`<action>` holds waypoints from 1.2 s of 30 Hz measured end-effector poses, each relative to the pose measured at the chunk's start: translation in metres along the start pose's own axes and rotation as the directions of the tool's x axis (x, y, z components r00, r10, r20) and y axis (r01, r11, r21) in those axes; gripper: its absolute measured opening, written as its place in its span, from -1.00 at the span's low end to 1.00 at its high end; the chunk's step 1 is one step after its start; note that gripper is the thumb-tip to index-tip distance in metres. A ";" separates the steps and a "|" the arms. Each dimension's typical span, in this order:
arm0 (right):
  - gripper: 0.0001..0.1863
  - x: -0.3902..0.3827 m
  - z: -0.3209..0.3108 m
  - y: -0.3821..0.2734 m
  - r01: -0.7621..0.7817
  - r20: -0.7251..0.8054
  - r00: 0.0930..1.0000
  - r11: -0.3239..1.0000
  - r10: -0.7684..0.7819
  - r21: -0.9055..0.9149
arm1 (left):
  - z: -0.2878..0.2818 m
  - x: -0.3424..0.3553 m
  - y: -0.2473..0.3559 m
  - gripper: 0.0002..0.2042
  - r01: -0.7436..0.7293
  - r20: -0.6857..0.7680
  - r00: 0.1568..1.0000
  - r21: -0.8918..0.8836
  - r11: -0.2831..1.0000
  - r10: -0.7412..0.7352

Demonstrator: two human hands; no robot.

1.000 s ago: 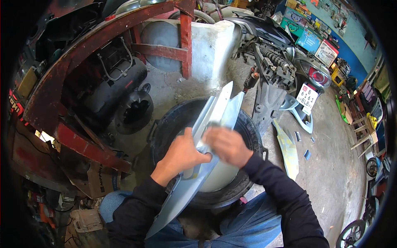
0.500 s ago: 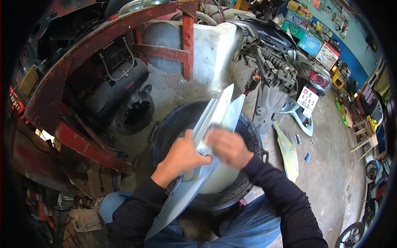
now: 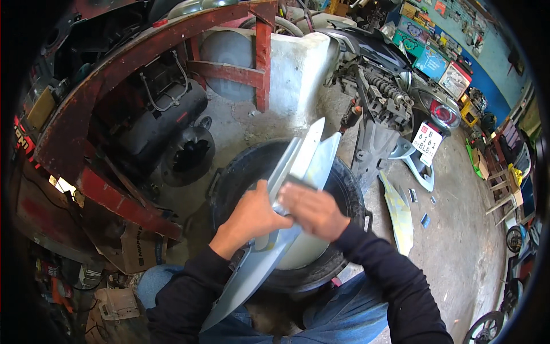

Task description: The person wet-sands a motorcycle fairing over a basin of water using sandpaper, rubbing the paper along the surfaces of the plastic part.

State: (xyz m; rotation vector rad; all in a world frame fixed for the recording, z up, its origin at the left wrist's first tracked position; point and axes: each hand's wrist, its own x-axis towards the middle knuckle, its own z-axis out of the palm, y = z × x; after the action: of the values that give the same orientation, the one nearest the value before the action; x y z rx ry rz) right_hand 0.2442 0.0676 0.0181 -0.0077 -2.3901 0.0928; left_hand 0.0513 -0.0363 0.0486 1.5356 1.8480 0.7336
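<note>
A long pale grey-blue body panel [image 3: 306,157] lies slanted across a black tub [image 3: 229,178] that sits inside a tyre. My left hand [image 3: 252,215] grips the panel's left edge near its middle. My right hand [image 3: 312,209] presses flat on the panel's face, with a small dark sheet [image 3: 298,182], which looks like sandpaper, under the fingers. The panel's lower end [image 3: 229,292] runs down over my lap. Pale water or a light surface [image 3: 303,252] shows in the tub under the panel.
A stripped scooter [image 3: 389,97] with a number plate stands at the right rear. A black engine [image 3: 172,137] sits under a red steel frame [image 3: 114,86] on the left. Another pale panel [image 3: 398,212] lies on the concrete floor to the right. Cardboard boxes [image 3: 132,252] are at lower left.
My right hand has shifted slightly along the panel face. My left hand keeps its hold and the panel stays in place.
</note>
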 end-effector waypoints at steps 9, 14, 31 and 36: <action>-0.49 0.002 -0.006 0.017 -0.124 -0.015 0.992 0.992 0.124 -0.004 | -0.002 0.001 0.008 -0.10 0.042 -0.032 0.999 0.065 0.997 -0.040; -0.42 0.004 -0.004 -0.017 -0.030 0.058 0.998 1.000 0.030 -0.006 | -0.008 -0.001 0.004 -0.12 0.058 0.010 0.998 0.004 0.998 -0.058; -0.48 0.001 0.001 0.004 0.034 0.007 0.999 0.999 -0.034 0.029 | -0.003 0.001 -0.001 -0.14 0.015 -0.031 0.999 0.024 1.000 -0.015; -0.51 0.008 0.006 0.002 -0.093 -0.027 0.995 0.995 0.094 0.020 | -0.004 -0.002 -0.003 -0.11 0.015 -0.022 1.000 -0.026 1.000 -0.016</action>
State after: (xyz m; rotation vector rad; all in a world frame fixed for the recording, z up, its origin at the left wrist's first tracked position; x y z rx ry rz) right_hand 0.2340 0.0694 0.0188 -0.1112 -2.3602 0.1580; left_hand 0.0467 -0.0385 0.0487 1.5005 1.8578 0.7677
